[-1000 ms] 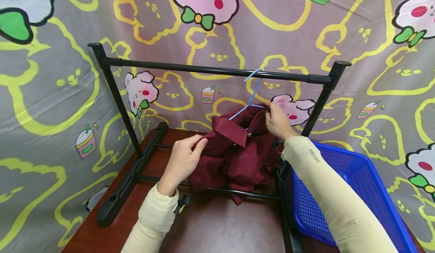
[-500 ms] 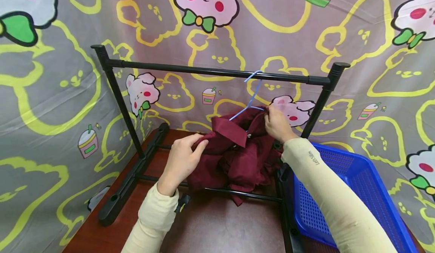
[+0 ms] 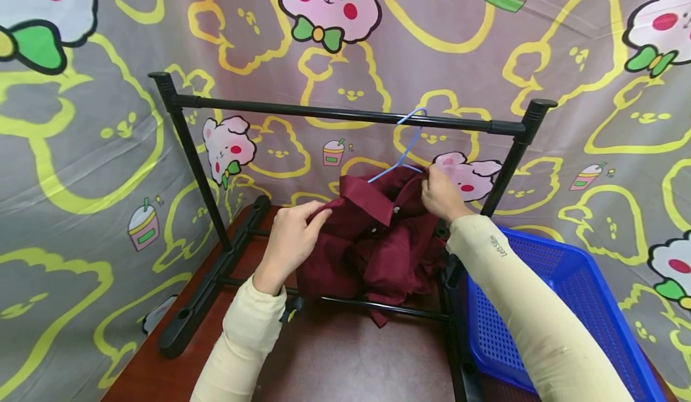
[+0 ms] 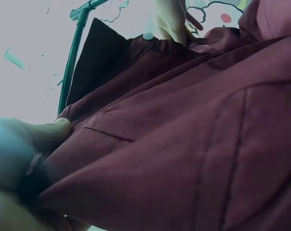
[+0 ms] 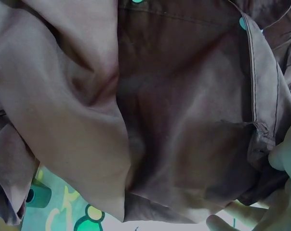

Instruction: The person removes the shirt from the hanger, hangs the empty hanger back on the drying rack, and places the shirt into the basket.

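A dark red button-up shirt (image 3: 332, 264) hangs bunched on a blue hanger (image 3: 408, 150), its collar (image 3: 369, 198) facing forward. The hanger's hook goes over the black rail (image 3: 324, 113). My left hand (image 3: 291, 237) pinches the shirt's left shoulder between thumb and fingers, pulling the cloth taut. At the right side of the neck opening, my right hand (image 3: 444, 195) grips the fabric close to the hanger's arm. The left wrist view shows my left thumb (image 4: 54, 132) on the cloth and a white button (image 4: 148, 36). Most of the hanger is hidden inside the shirt.
A black rack stands on the reddish-brown table (image 3: 356, 354), with a lower crossbar (image 3: 388, 309) under the shirt and a left foot (image 3: 178, 330). A blue perforated basket (image 3: 583, 294) sits at right, beneath my right forearm. A patterned curtain (image 3: 270, 18) surrounds the back.
My left hand has risen slightly, lifting the shirt's left shoulder and collar. The hanger has shifted a little right and up on the rail. My right hand stays nearly in place.
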A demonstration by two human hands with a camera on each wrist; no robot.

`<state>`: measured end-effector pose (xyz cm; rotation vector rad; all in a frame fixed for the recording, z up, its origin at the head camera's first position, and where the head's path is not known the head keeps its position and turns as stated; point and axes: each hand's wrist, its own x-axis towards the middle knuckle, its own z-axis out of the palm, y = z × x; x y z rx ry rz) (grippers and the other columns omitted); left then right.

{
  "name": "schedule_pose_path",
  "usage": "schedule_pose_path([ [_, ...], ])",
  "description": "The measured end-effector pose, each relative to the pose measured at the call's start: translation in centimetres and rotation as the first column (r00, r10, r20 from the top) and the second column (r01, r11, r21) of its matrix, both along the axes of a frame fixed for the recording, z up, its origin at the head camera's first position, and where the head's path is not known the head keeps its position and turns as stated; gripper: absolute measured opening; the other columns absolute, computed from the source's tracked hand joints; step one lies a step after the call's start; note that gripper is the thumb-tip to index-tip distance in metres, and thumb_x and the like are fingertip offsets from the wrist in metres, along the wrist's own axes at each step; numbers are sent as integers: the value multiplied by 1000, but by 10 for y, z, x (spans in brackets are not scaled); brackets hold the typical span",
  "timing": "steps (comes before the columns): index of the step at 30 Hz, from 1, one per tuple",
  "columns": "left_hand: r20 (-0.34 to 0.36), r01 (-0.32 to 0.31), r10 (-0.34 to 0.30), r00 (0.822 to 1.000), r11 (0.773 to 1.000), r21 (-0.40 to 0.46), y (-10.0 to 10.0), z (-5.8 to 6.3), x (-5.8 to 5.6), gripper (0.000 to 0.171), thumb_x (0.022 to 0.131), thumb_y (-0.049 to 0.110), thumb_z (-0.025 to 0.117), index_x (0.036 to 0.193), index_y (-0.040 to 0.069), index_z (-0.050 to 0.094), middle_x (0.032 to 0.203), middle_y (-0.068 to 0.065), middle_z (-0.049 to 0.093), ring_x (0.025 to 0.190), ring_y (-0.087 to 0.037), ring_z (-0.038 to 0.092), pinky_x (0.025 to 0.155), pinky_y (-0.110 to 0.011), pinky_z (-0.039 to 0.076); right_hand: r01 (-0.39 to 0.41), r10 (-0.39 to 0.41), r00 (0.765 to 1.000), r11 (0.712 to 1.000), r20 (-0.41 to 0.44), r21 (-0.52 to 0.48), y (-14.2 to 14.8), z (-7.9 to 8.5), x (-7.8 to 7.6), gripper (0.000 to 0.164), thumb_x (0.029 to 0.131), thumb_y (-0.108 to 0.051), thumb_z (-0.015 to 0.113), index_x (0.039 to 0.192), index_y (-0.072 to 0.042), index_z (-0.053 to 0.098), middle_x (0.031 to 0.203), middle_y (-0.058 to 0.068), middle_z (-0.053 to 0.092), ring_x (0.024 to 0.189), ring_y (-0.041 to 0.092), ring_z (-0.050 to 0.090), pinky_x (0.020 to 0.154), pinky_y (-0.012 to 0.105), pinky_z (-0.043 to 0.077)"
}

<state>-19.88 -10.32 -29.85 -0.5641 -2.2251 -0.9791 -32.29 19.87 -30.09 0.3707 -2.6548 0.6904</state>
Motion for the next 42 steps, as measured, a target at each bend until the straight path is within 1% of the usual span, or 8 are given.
schedule_pose_path([
  [8,3,4,-4,1000,1000,11,-2,4,-9,11,89,18,66,90,11,74,82,-2,71,71,-15,63,62,-33,47,26,-26,999,1000,21,-6,2,2,2,20,95,-9,35,102,7,45,100,28,54,100,46,53,86,54,38],
  [15,-13,11,-11,1000,1000,21,-3,7,-16,11,89,17,66,87,10,74,76,-3,69,63,-15,57,59,-33,44,46,-46,999,999,17,-4,2,3,3,20,95,-8,34,102,7,44,101,28,53,99,46,52,85,55,38],
  [24,-20,23,-23,1000,999,27,-3,9,-22,12,90,18,66,88,11,74,73,0,69,58,-12,53,56,-30,42,81,-81,997,997,2,8,3,5,2,21,96,-9,35,103,8,45,100,28,53,98,47,53,83,56,39],
  [27,-17,17,-16,1000,999,31,-3,10,-25,13,90,19,65,87,11,74,67,1,65,55,-12,48,53,-30,39,79,-79,997,997,0,11,3,5,2,21,96,-10,35,100,7,46,98,28,54,97,47,54,82,56,39],
  [31,2,6,-6,1000,1000,31,-4,7,-27,14,91,19,64,84,10,73,59,1,59,52,-13,43,50,-31,36,52,-53,998,998,26,38,3,0,3,21,97,-11,37,98,7,48,94,28,55,94,47,55,81,56,40],
  [36,21,9,-9,1000,1000,18,-6,-1,-32,14,91,19,65,85,9,73,66,-1,65,55,-14,48,53,-31,39,54,-60,995,995,77,81,5,-7,2,24,97,-14,36,103,6,50,97,26,57,95,45,56,82,55,40],
  [39,25,14,-14,1000,1000,13,-7,-2,-33,14,90,19,65,85,9,73,70,-2,66,57,-15,51,55,-32,40,58,-66,994,995,85,87,6,-9,1,27,97,-14,35,110,5,50,103,26,58,99,45,55,85,55,40],
  [42,33,21,-21,999,1000,18,-10,-3,-35,14,90,20,65,86,9,73,74,-2,68,61,-16,54,58,-32,42,55,-62,994,995,94,79,5,-10,1,28,98,-15,35,113,4,49,106,25,57,101,44,55,87,55,39],
])
